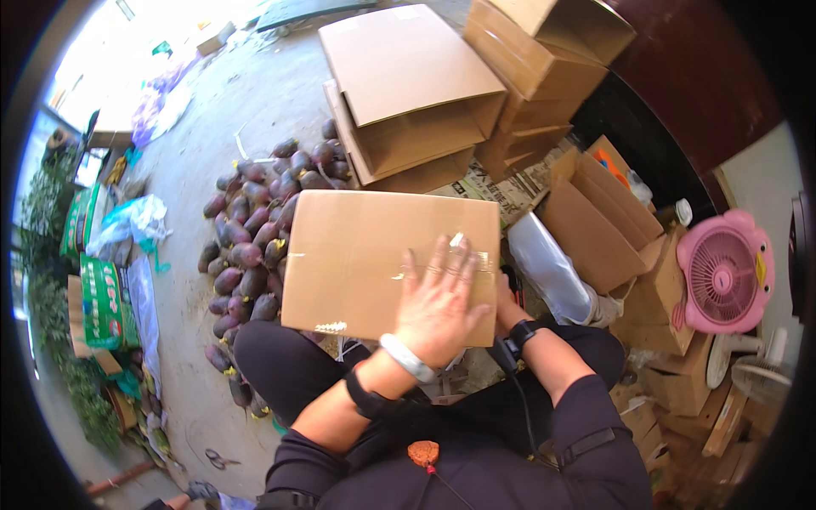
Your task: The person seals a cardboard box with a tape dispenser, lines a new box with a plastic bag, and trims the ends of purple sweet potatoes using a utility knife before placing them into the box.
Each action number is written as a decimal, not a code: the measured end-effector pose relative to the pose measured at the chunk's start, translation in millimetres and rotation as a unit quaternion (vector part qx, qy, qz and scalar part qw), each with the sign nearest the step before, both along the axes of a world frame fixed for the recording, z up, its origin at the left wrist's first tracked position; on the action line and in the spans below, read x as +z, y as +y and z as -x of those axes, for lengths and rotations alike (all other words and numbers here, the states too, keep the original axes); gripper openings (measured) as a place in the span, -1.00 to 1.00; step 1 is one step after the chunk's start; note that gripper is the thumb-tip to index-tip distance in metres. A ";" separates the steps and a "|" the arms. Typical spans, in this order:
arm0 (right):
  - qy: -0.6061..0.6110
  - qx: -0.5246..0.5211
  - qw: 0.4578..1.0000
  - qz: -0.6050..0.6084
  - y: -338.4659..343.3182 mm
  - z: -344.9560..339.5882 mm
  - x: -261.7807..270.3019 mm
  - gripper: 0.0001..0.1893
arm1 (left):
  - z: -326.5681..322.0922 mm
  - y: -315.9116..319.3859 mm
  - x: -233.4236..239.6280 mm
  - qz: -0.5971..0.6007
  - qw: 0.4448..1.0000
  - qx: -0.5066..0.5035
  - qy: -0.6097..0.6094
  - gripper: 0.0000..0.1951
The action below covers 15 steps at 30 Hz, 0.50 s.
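Observation:
A closed cardboard box (344, 261) is in front of me, above my lap, with shiny clear tape on its upper face. My left hand (440, 299) lies flat on that face, fingers spread, a pale bangle around the wrist. My right hand (503, 294) is at the box's right side, mostly hidden behind its edge, so its grip cannot be made out. Close to the right wrist is a black corded device (503, 354), its cable running down past my lap. A heap of dark purple root vegetables or fruits (245, 255) lies on the floor left of the box.
Open cardboard boxes (414, 70) stand ahead, with stacked cartons (535, 70) behind them. At right are a clear plastic bag (548, 268), an open carton (593, 223) and a pink fan (723, 277). Scissors (220, 459) lie lower left, near another person's gloved hand (201, 491).

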State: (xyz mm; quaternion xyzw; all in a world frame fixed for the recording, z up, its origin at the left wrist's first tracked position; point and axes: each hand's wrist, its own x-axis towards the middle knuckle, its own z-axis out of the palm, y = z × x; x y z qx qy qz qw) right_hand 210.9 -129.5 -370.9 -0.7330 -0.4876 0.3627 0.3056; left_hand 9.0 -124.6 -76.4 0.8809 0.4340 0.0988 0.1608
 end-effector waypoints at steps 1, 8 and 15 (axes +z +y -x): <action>0.009 -0.013 0.999 -0.029 9.8 -15.7 19.0 -0.58 | 16.0 8.4 -0.4 -0.004 1.000 0.005 0.011 -0.25; 0.190 -0.079 0.976 -0.076 56.6 8.7 216.7 -0.32 | 197.3 63.4 -25.6 0.053 0.980 0.185 -0.057 -0.46; 0.123 0.006 0.987 -0.104 62.0 26.0 237.4 -0.41 | 200.1 68.9 -98.0 0.387 0.704 0.198 -0.561 -0.45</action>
